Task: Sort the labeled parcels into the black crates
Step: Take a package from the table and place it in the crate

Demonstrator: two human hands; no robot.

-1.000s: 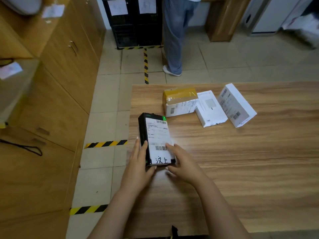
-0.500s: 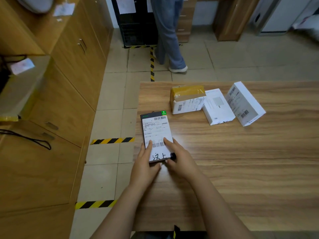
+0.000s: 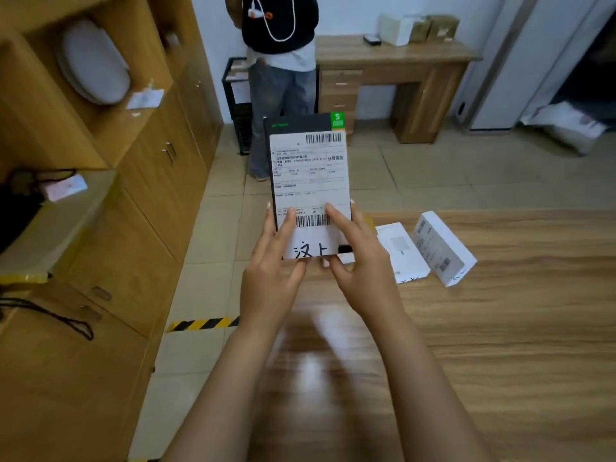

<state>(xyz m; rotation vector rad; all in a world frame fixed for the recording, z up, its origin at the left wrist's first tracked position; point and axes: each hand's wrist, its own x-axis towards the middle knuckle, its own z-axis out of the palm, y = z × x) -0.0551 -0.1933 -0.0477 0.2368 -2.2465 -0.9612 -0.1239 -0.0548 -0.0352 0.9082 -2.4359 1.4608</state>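
Black crate (image 3: 240, 128) by the far wall, half hidden behind a standing person (image 3: 280, 81), contents indiscernible; left hand (image 3: 271, 275) and right hand (image 3: 361, 265) hold the labelled black parcel (image 3: 308, 168) upright above the tabletop (image 3: 500, 328) edge (fingers (image 3: 286, 225) clasping its lower end).

Labelled black parcel (image 3: 308, 168) held upright, clear of the table (image 3: 500, 328); flat white parcel (image 3: 401, 253) and taller white parcel (image 3: 441, 248) lie adjacent on it.
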